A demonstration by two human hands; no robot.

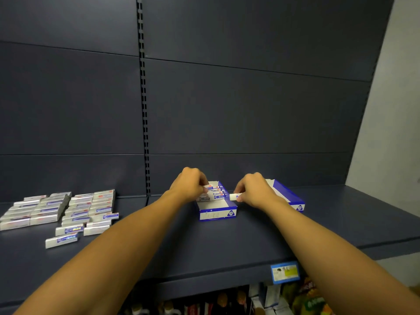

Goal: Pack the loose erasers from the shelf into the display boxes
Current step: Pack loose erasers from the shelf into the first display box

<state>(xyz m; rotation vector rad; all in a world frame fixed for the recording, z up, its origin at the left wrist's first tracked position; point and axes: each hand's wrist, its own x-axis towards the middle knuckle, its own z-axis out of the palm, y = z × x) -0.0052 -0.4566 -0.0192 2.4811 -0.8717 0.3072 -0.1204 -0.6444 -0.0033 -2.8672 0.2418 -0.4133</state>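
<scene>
Blue display box (217,213): left hand (189,185) pinches packed erasers (216,193); right hand (254,189) grips one eraser (233,196).

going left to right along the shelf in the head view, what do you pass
pile of loose silver-wrapped erasers → left hand → blue-and-white cardboard display box part-filled with erasers → white eraser pinched by right hand → second blue-and-white display box

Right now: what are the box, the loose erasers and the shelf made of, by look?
Box: printed cardboard, likely; thin folded walls, matte white inside.
Loose erasers: glossy printed sleeves, probably paper or film; they catch light. Eraser material is hidden.
Shelf: painted sheet metal, apparently; smooth dark matte, folded front lip.
</scene>
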